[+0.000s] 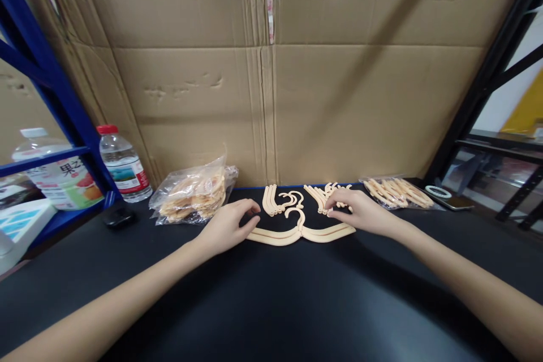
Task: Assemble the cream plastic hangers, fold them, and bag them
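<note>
A cream plastic folding hanger (301, 233) lies spread on the black table, its hook toward the cardboard. My left hand (231, 223) is at the hanger's left end, with thumb and fingers curved and apart; whether it touches the arm there cannot be made out. Behind the hanger, loose hanger arms (270, 201) lie side by side, with several loose hooks (292, 199) next to them. My right hand (354, 210) hovers over or touches a second group of hanger pieces (316, 197), thumb and fingers apart, and partly hides them. Nothing shows in its grasp.
Clear bags of hanger parts stand left (193, 192) and right (399, 191). A phone (456, 201) with a white ring (438, 192) lies far right. At left are a red-capped water bottle (124, 167) and a black mouse (120, 216). A cardboard wall (190, 96) closes the back.
</note>
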Available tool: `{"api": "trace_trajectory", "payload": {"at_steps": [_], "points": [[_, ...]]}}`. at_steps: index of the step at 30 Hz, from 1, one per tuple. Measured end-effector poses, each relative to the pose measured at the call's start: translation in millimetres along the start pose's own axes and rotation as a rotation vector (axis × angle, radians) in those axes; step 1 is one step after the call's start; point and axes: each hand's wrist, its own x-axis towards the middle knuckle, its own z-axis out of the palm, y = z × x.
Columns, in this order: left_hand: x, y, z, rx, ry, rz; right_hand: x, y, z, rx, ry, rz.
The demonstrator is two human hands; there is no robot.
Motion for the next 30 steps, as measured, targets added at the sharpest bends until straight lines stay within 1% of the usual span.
{"api": "trace_trajectory", "payload": {"at_steps": [2,4,7,10,14,18,21,23,26,30], "points": [[12,-4,-0.1,0.001,-0.028,-0.107,14,1,3,-0.041,0.001,-0.003],[27,-10,2.5,0.019,-0.039,-0.182,32,4,9,-0.098,-0.045,-0.011],[49,-19,12.0,0.052,-0.054,-0.267,57,13,21,-0.161,-0.149,-0.039],[66,-28,24.3,0.079,-0.09,-0.36,75,24,33,-0.145,-0.219,-0.05],[75,-36,34.1,0.099,-0.117,-0.44,83,34,44,-0.099,-0.251,-0.036],[75,-41,35.2,0.11,-0.115,-0.474,82,37,46,-0.052,-0.244,-0.034],[76,-42,35.8,0.138,-0.111,-0.492,81,36,46,-0.019,-0.193,-0.037],[78,-42,36.7,0.168,-0.113,-0.507,79,36,45,0.011,-0.125,-0.021],[81,-40,37.7,0.208,-0.12,-0.531,76,37,43,0.076,0.022,0.038],[82,-36,34.4,0.219,-0.122,-0.564,71,33,35,0.215,0.252,0.173]]}}
